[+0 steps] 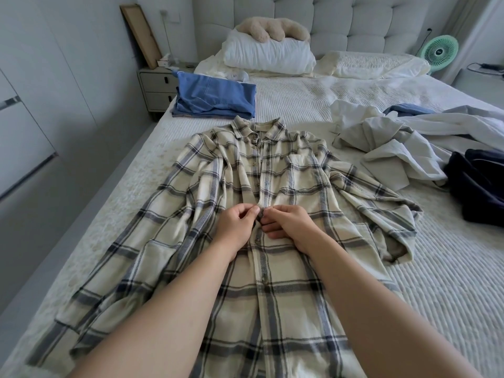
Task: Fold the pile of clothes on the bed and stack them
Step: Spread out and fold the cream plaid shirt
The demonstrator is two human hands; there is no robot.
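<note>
Two bare forearms reach up from the bottom of the frame to one plaid shirt (272,186) spread face-up across the bed (354,105). Left hand (236,226) and right hand (286,223) meet at mid-frame on its button placket, each pinching the fabric there, fingers curled. Its long axis runs bottom to top of the frame, collar toward the headboard, one sleeve out to each side. One folded blue stack (215,95) lies upper left; one unfolded pile (409,143) at right

Bare bedspread (294,105) between blue stack (215,95) and unfolded heap (403,143).
</note>
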